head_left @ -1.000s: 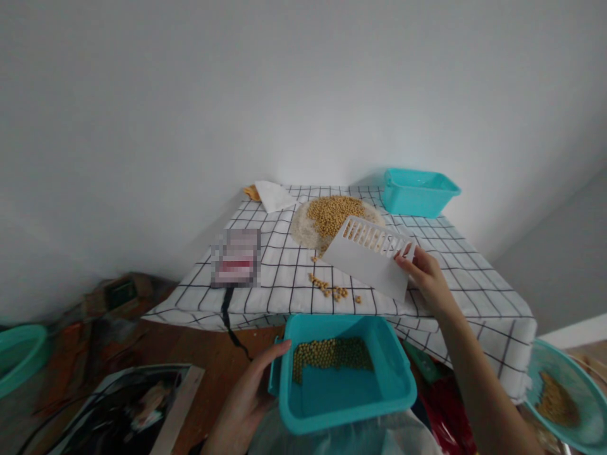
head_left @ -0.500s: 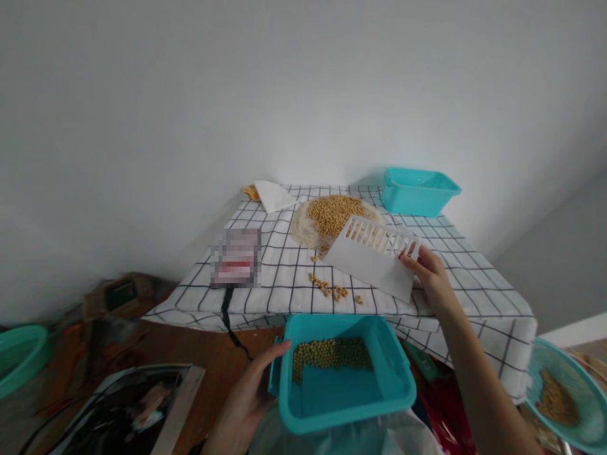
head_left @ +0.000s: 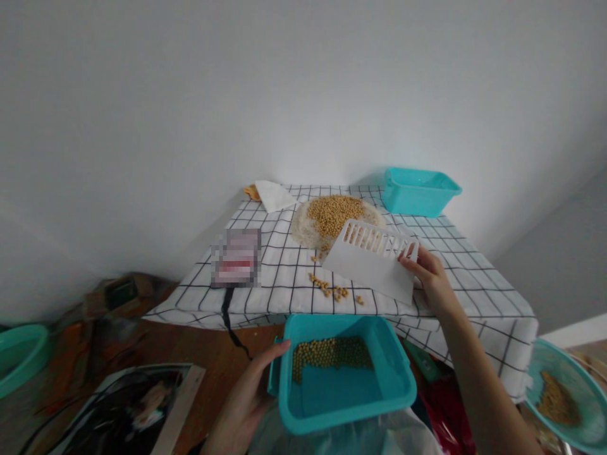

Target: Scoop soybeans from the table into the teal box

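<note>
Right grip (head_left: 430,278) holds a flat, white, slotted scraper (head_left: 367,270).

No readable text, labels or numbers, pixelated object (head_left: 236,258) on checked cloth (head_left: 284,297), unreadable

A plain white wall (head_left: 284,95) fills the far side, its surface unbroken by any pattern. At right a greyer side wall (head_left: 559,253) angles toward the near side, a pale strip (head_left: 573,332) running along its foot. A table (head_left: 474,278) stands against the far wall, draped in a white tablecloth (head_left: 279,297) with thin black grid lines. Reddish-brown floor (head_left: 190,341) shows at near left. The light is dim, cool and diffuse.
</note>
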`<move>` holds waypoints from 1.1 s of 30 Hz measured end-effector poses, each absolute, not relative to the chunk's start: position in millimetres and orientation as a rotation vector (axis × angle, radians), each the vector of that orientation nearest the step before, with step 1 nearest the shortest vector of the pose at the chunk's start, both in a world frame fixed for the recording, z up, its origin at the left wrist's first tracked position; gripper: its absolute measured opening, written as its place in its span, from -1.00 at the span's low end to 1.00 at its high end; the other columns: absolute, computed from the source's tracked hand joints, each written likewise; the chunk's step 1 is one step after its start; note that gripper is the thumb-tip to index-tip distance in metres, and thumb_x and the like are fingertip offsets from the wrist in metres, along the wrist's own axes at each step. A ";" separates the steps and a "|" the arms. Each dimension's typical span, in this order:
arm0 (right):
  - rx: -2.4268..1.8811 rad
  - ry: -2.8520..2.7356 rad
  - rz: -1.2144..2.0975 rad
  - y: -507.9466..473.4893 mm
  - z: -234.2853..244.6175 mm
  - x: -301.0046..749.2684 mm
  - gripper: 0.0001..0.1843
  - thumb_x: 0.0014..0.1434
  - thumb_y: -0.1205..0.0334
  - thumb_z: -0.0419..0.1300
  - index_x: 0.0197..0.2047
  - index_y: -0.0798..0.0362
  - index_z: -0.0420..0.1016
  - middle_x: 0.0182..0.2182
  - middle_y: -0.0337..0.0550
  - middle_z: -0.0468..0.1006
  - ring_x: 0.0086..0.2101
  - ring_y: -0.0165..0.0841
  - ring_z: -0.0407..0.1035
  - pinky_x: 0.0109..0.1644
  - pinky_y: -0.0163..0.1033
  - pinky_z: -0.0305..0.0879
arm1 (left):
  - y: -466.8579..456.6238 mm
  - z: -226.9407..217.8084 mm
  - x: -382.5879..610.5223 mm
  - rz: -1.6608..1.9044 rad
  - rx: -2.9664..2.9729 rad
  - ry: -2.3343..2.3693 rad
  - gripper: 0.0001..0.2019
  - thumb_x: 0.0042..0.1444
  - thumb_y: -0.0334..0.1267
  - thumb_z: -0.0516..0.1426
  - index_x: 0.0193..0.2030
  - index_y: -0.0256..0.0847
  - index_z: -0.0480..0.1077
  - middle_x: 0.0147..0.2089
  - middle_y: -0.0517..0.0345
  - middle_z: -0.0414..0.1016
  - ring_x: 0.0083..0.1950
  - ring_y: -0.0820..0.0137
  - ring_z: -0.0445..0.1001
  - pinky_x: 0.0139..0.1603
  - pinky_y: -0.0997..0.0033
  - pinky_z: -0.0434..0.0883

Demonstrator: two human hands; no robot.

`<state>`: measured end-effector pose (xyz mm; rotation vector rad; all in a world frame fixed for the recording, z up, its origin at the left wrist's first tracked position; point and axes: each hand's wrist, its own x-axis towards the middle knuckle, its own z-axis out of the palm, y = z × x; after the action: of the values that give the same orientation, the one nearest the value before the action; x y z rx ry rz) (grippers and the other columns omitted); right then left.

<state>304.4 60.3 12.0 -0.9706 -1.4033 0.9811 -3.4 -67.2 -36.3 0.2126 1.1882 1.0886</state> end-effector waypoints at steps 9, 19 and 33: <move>-0.974 -1.381 1.048 57.8 10.4 305.4 -0.85 0.08 0.18 0.25 -0.23 -0.05 0.52 -0.32 -0.22 0.54 -0.32 -0.27 0.38 -0.27 -0.25 0.26 | -65.8 -29.0 -2.0 1.074 0.183 1.167 -0.92 -0.19 -0.29 0.36 -0.49 -0.20 0.62 -0.42 0.07 0.72 -0.30 0.18 0.65 -0.35 0.39 0.56; -1.016 -1.239 0.926 57.4 12.1 306.4 -0.93 -0.02 0.19 0.24 -0.45 -0.03 0.43 -0.52 -0.27 0.39 -0.48 -0.32 0.25 -0.42 -0.26 0.14 | -66.4 -27.3 1.6 1.097 0.172 1.198 -0.97 -0.12 -0.35 0.33 -0.47 -0.23 0.59 -0.43 0.08 0.71 -0.35 0.23 0.65 -0.35 0.37 0.58; -1.087 -1.318 0.702 61.0 17.0 316.9 -0.88 -0.12 0.22 0.17 -0.63 -0.02 0.36 -0.58 -0.26 0.32 -0.47 -0.32 0.20 -0.33 -0.22 0.13 | -68.1 -29.8 -0.1 1.114 0.194 1.201 -0.91 -0.13 -0.34 0.33 -0.40 -0.23 0.61 -0.35 -0.01 0.72 -0.12 0.09 0.63 -0.09 0.22 0.54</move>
<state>316.9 61.0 17.0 -1.0873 -1.3180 0.7023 -0.1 -68.1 -29.8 0.1944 1.2010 1.1145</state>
